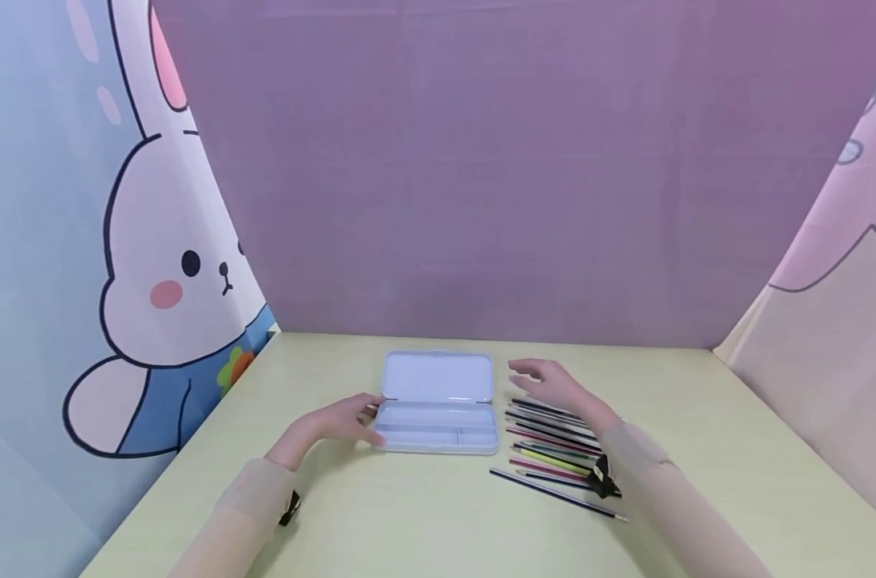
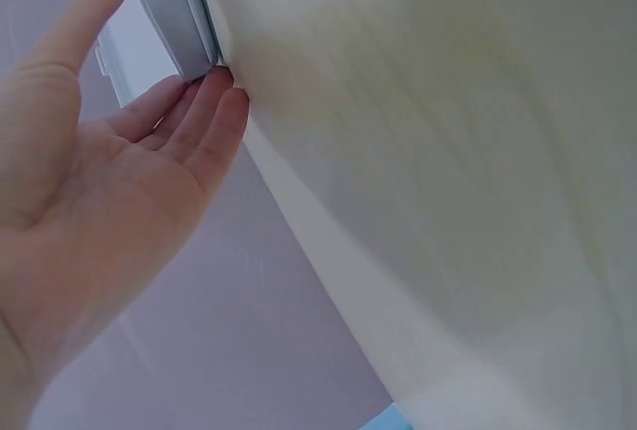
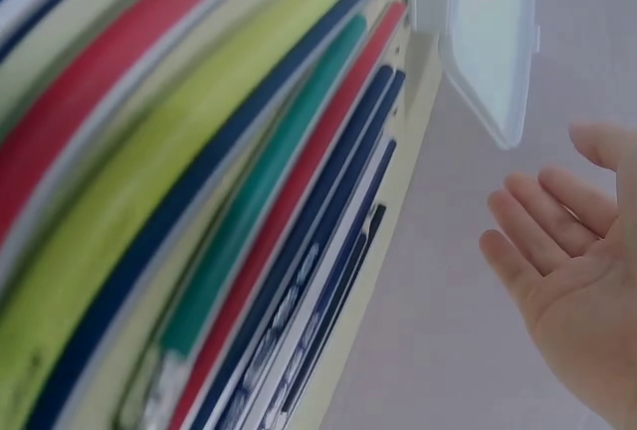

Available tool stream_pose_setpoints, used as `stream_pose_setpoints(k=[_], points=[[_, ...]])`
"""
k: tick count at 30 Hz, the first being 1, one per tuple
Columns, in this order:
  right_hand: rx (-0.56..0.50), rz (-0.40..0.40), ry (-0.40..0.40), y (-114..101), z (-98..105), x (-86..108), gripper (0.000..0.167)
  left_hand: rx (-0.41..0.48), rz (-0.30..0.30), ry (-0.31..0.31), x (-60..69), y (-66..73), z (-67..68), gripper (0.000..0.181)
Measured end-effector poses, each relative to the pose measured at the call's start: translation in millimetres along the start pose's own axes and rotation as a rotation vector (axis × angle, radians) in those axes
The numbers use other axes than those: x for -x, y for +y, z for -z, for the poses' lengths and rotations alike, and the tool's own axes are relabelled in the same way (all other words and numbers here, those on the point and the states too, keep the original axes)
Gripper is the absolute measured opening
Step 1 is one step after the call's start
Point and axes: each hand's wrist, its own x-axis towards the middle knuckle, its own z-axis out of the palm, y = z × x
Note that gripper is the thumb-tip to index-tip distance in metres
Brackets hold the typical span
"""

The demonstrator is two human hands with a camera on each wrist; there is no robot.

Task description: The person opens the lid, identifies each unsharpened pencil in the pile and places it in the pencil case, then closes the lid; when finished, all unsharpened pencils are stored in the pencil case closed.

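An open pencil case (image 1: 438,425) of pale translucent plastic lies on the table, its lid (image 1: 438,376) folded back away from me. My left hand (image 1: 342,419) holds the case by its left end, thumb at the near corner and fingers at the hinge side. In the left wrist view, the fingertips (image 2: 221,87) touch the case's corner. To the right of the case several pencils (image 1: 553,460) lie in a loose row, dark, red, green and yellow. My right hand (image 1: 549,384) hovers above the row's far end, holding nothing, fingers loosely extended.
The pale table (image 1: 380,522) carries the case and pencils. One dark pencil (image 1: 556,494) lies slanted nearest me. A purple cloth (image 1: 481,177) hangs behind the table, with cartoon-printed curtains at left (image 1: 170,241) and right (image 1: 828,321). My right forearm covers some pencil ends.
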Motion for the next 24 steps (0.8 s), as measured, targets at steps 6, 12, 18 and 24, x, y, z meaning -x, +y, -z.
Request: stream_pose_setpoints(k=[6,12,18,24], points=[[0.005,0.012,0.055,11,15,11.2,0.039,0.002,0.006,0.012,-1.3,-0.5,-1.3,0.079],[0.038,-0.009,0.078,28,25,22.7,0.036,0.003,0.041,0.025,-3.8,-1.4,-3.3,0.08],[0.052,-0.028,0.093,41,32,33.8,0.032,-0.006,0.032,0.027,-2.9,-1.4,-4.2,0.082],[0.064,-0.026,0.098,53,38,44.6,0.03,-0.019,0.029,0.028,-2.9,-2.7,-6.2,0.082]])
